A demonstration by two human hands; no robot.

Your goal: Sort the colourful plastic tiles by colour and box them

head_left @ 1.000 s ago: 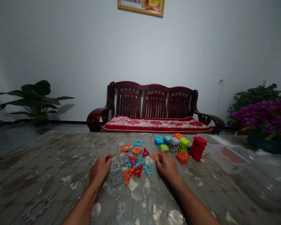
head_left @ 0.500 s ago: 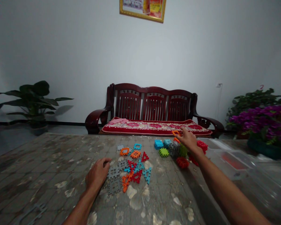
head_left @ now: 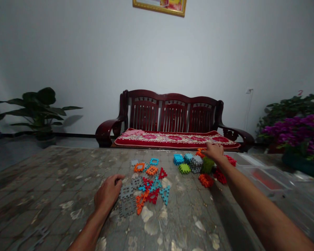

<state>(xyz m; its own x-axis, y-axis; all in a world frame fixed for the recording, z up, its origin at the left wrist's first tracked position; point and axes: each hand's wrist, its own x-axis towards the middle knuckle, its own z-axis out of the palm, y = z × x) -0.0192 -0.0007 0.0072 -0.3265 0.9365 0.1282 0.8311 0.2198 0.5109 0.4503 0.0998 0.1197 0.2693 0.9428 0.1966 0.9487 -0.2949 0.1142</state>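
Observation:
My left hand [head_left: 108, 192] rests on the table, loosely curled, with a gap between thumb and forefinger and nothing seen in it. Beside it lie flat grey interlocking building pieces [head_left: 127, 206]. Orange, red and blue pieces, some of them triangular [head_left: 165, 195], are spread just to their right. My right hand [head_left: 215, 152] reaches to the far side of the table. Its fingertips are closed at an orange building piece [head_left: 201, 152] on a small orange pile; the grip is partly hidden. Near it stand stacks of blue [head_left: 178, 159], grey [head_left: 196, 164], lime green [head_left: 184, 168] and orange-red pieces [head_left: 206, 180].
Clear plastic boxes [head_left: 268, 179] sit on the right side, with purple flowers in a pot [head_left: 303, 164] behind them. A blurred grey piece [head_left: 36, 237] lies at the near left. Beyond the table [head_left: 75, 181] is a wooden sofa [head_left: 172, 115].
My right hand has lowered a little and shifted right, bringing the orange piece from above down onto the orange pile. My left hand stays almost in place.

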